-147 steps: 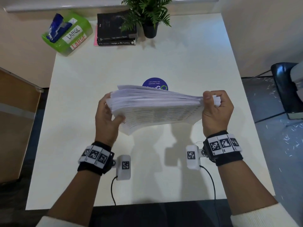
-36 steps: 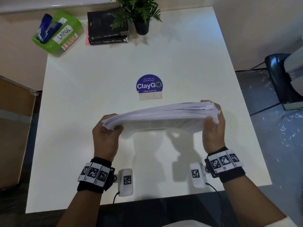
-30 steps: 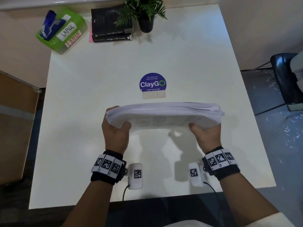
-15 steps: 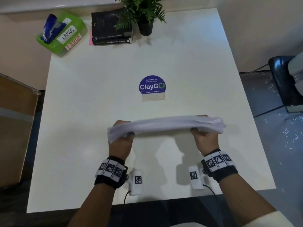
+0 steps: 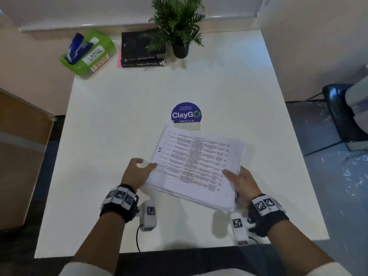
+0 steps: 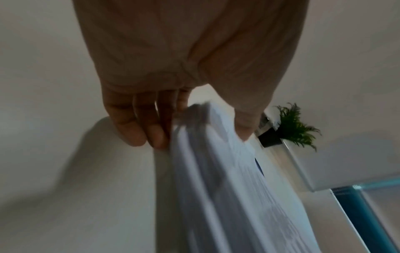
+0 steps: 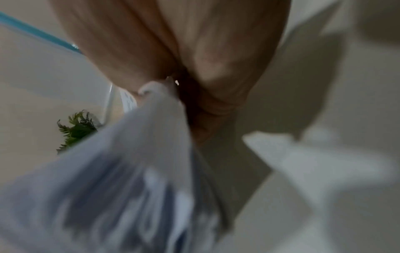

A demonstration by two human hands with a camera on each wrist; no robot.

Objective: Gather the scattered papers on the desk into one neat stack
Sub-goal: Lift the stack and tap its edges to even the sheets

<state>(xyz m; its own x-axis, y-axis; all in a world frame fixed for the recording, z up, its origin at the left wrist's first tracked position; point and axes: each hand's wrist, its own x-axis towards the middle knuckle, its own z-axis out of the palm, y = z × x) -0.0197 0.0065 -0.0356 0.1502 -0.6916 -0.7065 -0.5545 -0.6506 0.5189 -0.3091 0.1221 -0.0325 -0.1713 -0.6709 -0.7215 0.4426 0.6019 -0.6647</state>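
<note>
A thick stack of printed papers point(image 5: 195, 164) lies almost flat, printed side up, over the middle of the white desk point(image 5: 103, 136). A shadow shows under its near corner; whether it rests on the desk I cannot tell. My left hand point(image 5: 139, 172) holds the stack's left edge, thumb on top. My right hand point(image 5: 241, 182) holds the near right corner, thumb on the top sheet. In the left wrist view my left hand point(image 6: 140, 123) has fingers and thumb on either side of the stack point(image 6: 227, 188). The right wrist view is blurred: my right hand point(image 7: 194, 68) holds the stack's corner point(image 7: 108, 188).
A round blue ClayGo sticker point(image 5: 186, 114) lies just beyond the stack. At the desk's far edge stand a green box point(image 5: 89, 54), two black books point(image 5: 142, 48) and a potted plant point(image 5: 179, 26). A cardboard box point(image 5: 20, 156) is left of the desk, a black chair point(image 5: 342, 112) right.
The stack, held on its long edge between both hands, has been tipped flat with the print facing up and brought low over the desk. Both thumbs now lie on top.
</note>
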